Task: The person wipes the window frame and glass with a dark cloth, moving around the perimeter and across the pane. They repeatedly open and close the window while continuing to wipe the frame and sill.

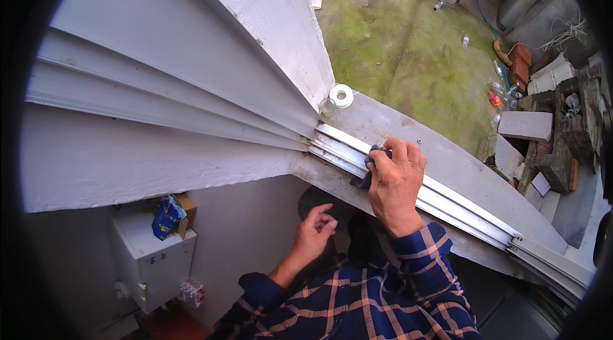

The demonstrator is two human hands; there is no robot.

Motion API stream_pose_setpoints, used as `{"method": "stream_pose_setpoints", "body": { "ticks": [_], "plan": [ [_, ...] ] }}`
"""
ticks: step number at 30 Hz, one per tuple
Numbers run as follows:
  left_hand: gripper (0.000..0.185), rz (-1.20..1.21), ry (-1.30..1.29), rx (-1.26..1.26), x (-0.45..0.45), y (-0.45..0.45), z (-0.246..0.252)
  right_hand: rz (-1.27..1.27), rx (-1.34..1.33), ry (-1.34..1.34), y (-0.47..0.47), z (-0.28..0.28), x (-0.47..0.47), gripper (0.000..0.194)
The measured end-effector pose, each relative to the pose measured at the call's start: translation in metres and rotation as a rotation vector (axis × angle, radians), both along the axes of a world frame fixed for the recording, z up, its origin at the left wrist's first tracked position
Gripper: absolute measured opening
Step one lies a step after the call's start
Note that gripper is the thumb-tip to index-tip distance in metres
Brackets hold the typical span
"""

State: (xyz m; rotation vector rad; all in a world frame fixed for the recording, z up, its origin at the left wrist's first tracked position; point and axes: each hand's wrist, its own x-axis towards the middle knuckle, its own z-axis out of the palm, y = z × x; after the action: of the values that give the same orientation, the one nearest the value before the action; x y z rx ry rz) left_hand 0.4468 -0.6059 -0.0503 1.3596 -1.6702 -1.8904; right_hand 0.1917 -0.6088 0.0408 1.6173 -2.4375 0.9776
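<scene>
My right hand (396,179) presses a dark grey cloth (362,181) onto the white metal track (464,213) of a window sill, bunching it between thumb and fingers. Part of the cloth hangs over the inner edge of the track. Below and to the left, my left hand (313,234) is held in the air near my body, its fingers loosely curled and apart, with nothing in it. Dirt shows at the track's left corner, where it meets the upright frame (191,76). A white roll (341,96) and a small clear glass (327,107) stand on the outer ledge by that corner.
The concrete sill (407,131) runs along the outside of the track. Outside lie mossy ground (383,28), plastic bottles, bricks and a stone block (525,125). Indoors at lower left, a white cabinet-like appliance (165,268) holds a blue packet (165,220) and a cardboard box (186,210).
</scene>
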Motion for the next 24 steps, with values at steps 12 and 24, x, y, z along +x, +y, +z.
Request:
{"method": "stream_pose_setpoints", "body": {
  "ticks": [12,24],
  "plan": [
    [0.041,-0.011,-0.075,-0.054,0.018,-0.002,0.008,0.092,-0.439,-1.028,-0.076,-0.042,0.083,0.025],
    [0.035,0.066,0.062,-0.058,-0.004,-0.027,0.018,0.189,-0.220,-0.679,-0.059,-0.047,0.085,0.054]
  ]
}}
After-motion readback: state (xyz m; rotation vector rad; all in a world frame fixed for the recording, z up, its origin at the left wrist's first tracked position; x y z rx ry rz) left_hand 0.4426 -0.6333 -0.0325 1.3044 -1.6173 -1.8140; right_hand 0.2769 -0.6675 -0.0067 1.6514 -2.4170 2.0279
